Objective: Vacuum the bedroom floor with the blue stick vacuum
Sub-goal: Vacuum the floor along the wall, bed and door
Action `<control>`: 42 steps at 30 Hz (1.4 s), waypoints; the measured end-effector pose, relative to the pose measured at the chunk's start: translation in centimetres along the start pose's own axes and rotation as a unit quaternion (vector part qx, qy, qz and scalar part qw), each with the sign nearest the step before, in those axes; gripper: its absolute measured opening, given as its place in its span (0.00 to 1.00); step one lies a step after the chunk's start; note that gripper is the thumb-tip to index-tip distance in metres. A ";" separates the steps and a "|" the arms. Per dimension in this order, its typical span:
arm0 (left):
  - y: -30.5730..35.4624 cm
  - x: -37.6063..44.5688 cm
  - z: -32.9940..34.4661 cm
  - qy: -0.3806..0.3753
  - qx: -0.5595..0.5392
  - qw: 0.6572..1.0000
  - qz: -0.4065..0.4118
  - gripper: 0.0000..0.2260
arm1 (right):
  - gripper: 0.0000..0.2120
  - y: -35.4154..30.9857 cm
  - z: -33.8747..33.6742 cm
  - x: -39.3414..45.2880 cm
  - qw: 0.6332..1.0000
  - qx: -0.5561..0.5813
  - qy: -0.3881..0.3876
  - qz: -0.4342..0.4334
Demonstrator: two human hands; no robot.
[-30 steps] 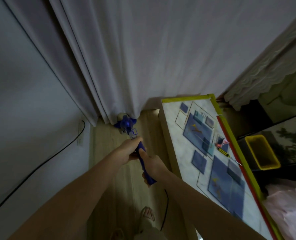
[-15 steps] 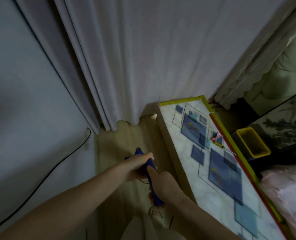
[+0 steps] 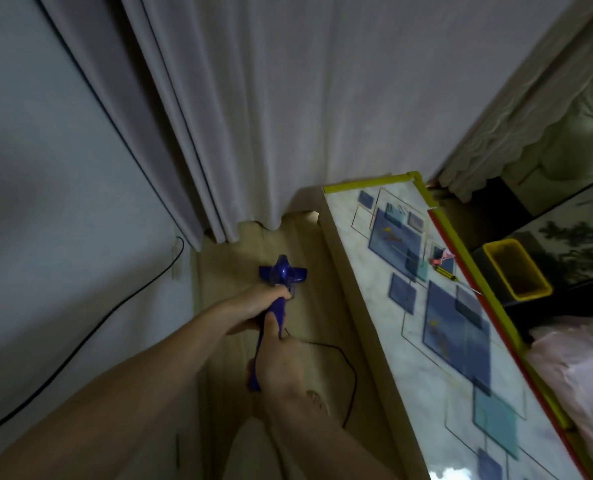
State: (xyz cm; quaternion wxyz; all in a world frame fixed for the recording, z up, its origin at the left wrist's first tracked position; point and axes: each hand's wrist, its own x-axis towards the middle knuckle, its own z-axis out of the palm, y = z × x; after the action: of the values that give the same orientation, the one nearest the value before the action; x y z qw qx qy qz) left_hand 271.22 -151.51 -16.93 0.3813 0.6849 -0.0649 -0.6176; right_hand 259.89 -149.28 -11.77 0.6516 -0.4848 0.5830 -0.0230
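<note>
The blue stick vacuum points down at the wooden floor in a narrow strip between the wall and a low table. Its blue head shows just beyond my hands. My left hand grips the handle higher up, fingers curled round it. My right hand grips the handle's lower end, closer to me. A thin black cord trails from the vacuum across the floor on the right.
A long table with a blue-patterned top stands right of the strip. Grey curtains hang to the floor ahead. A black cable runs along the left wall. A yellow bin sits beyond the table. My foot is below my right hand.
The vacuum head has come back out from under the curtain's hem towards me and now shows on the open floor. Both hands keep their grip on the handle.
</note>
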 end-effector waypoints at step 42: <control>3.8 1.0 6.0 -0.070 0.019 0.997 -0.033 0.13 | 0.19 -3.9 -8.8 0.4 0.997 0.007 -0.035 0.070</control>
State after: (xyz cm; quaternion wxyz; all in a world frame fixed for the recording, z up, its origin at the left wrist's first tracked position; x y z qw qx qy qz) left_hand 267.52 -157.37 -15.18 0.3423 0.6490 -0.0807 -0.6746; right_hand 255.22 -156.86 -8.18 0.6750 -0.4388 0.5920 0.0357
